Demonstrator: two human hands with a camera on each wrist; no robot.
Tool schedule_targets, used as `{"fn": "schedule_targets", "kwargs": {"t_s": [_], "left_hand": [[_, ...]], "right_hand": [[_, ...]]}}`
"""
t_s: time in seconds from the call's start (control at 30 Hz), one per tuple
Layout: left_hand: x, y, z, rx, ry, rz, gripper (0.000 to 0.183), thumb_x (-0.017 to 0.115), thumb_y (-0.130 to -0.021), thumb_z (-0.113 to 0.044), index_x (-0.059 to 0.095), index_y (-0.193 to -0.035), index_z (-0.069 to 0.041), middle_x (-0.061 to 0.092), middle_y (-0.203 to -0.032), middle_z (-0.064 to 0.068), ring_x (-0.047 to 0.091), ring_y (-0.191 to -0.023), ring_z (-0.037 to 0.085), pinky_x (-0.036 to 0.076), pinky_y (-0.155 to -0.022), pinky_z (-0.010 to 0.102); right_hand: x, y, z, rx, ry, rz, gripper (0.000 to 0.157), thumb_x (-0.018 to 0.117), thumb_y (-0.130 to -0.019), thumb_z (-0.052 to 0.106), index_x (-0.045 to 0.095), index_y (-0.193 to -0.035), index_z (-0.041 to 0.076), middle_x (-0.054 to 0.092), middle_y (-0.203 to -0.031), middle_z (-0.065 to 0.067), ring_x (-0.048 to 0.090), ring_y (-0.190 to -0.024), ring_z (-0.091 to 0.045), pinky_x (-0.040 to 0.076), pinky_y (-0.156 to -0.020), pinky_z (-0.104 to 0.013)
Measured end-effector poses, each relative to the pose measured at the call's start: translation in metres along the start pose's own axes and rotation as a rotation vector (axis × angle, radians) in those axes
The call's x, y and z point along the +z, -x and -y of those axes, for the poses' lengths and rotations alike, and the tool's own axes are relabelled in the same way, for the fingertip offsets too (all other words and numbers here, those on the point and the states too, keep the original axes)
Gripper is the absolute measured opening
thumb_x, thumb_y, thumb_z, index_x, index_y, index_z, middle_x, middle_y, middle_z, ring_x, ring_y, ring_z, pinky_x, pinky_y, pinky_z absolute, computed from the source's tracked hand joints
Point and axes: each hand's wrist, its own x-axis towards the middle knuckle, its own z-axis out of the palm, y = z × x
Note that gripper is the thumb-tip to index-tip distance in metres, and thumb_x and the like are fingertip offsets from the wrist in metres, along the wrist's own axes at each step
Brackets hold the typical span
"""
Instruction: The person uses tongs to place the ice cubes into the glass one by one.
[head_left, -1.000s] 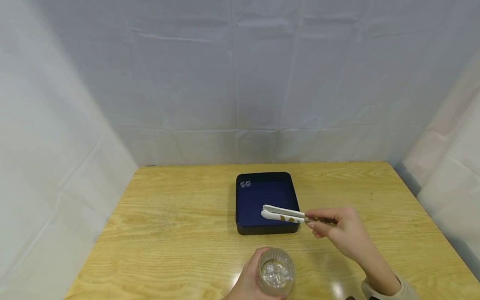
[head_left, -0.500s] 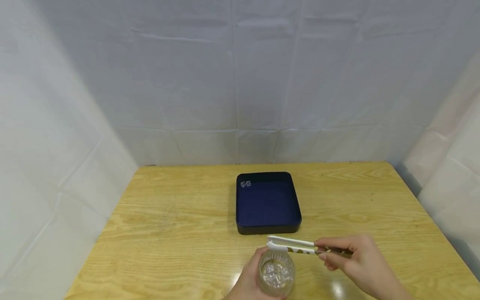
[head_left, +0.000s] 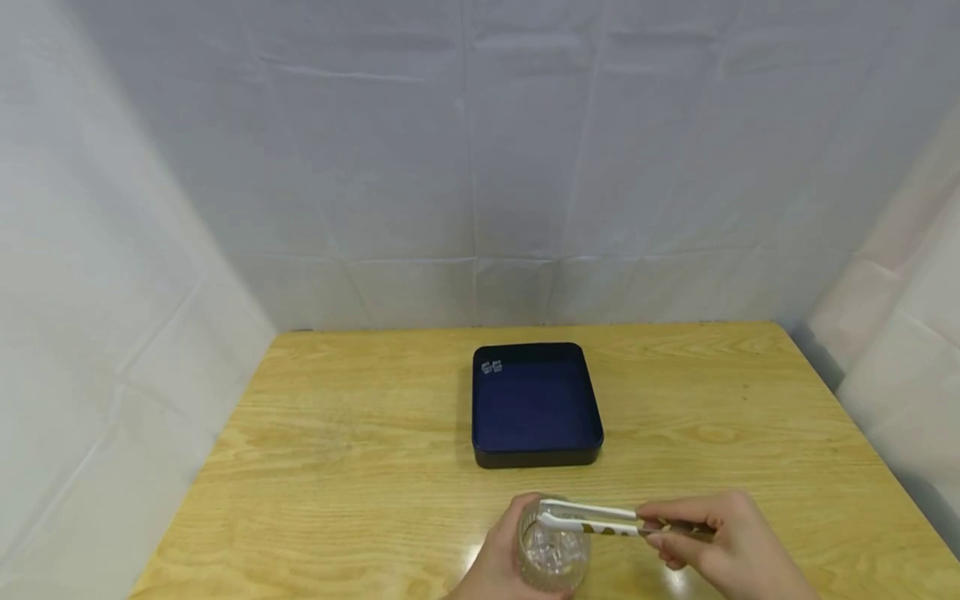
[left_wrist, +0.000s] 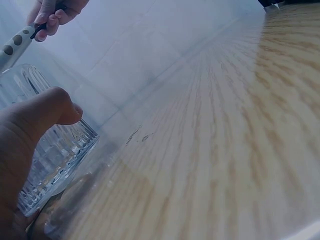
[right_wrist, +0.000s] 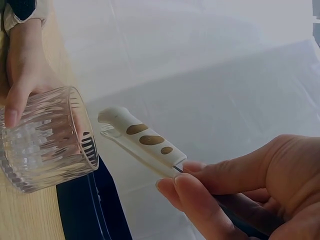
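My left hand [head_left: 497,557] holds a clear ribbed drinking glass [head_left: 557,557] near the table's front edge. Several clear cube-like pieces lie at its bottom. To the right, my right hand [head_left: 729,535] pinches a pair of small tongs [right_wrist: 150,139] between thumb and fingers. The tongs' tips are white with gold-brown spots; the narrow part near my fingers looks metallic. In the head view the tips lie over the glass's mouth. From the right wrist they appear just outside its rim, slightly apart. I see no piece between them.
Behind the glass stands a dark blue square tray [head_left: 536,458], with two small whitish patches [head_left: 491,367] at its back left corner. Wood-grain table [head_left: 337,467] surrounds it. White sheeting [head_left: 405,167] hangs at the back and both sides.
My right hand has brought the tongs from over the tray toward me to the glass's mouth. My left hand and the glass have stayed in place.
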Motion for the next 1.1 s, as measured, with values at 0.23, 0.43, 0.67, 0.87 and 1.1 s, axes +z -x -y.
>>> {"fn": "schedule_targets", "kwargs": {"t_s": [0.23,0.43,0.67,0.87,1.1], "left_hand": [[-0.0001,-0.0013,-0.0003,0.007,-0.007,0.0,0.09,0.091,-0.069,-0.013,0.039,-0.143,-0.021,0.055,-0.137,0.002,0.056,-0.122,0.024,0.044,-0.105,0.04],[0.0,-0.0016,-0.0012,0.012,-0.039,-0.009,0.092,0.092,-0.067,-0.011,0.039,-0.142,-0.021,0.056,-0.136,0.001,0.057,-0.121,0.023,0.045,-0.105,0.04],[-0.0002,-0.0021,-0.0013,0.06,-0.046,-0.011,0.092,0.091,-0.066,-0.007,0.04,-0.142,-0.018,0.057,-0.135,0.002,0.058,-0.12,0.022,0.046,-0.104,0.039],[-0.0003,-0.0017,0.0008,0.082,-0.058,-0.016,0.091,0.091,-0.066,-0.006,0.04,-0.141,-0.016,0.057,-0.133,0.003,0.058,-0.119,0.022,0.047,-0.102,0.039],[-0.0003,-0.0002,0.0007,0.034,-0.055,-0.013,0.091,0.091,-0.067,-0.011,0.04,-0.141,-0.02,0.057,-0.133,0.002,0.057,-0.119,0.022,0.047,-0.102,0.039]], "right_hand": [[-0.0019,0.0033,-0.0044,0.001,-0.018,0.005,0.029,0.07,-0.088,-0.001,0.067,-0.114,-0.014,0.075,-0.093,-0.01,0.07,-0.068,-0.013,0.059,-0.055,-0.034],[-0.003,0.0043,-0.0045,0.012,0.004,0.001,0.028,0.071,-0.087,0.0,0.068,-0.112,-0.012,0.075,-0.091,-0.008,0.069,-0.066,-0.012,0.058,-0.054,-0.033],[-0.0047,0.0047,-0.004,0.047,-0.013,0.007,0.029,0.07,-0.088,0.002,0.068,-0.114,-0.011,0.075,-0.094,-0.012,0.07,-0.067,-0.014,0.059,-0.056,-0.034],[-0.0052,0.0048,-0.0025,0.071,-0.039,0.006,0.031,0.07,-0.088,0.002,0.067,-0.115,-0.012,0.075,-0.095,-0.014,0.07,-0.069,-0.015,0.059,-0.058,-0.035],[-0.0052,0.0045,0.0002,0.134,-0.081,0.003,0.034,0.071,-0.088,0.001,0.065,-0.118,-0.012,0.074,-0.098,-0.017,0.071,-0.073,-0.016,0.06,-0.059,-0.034]]}}
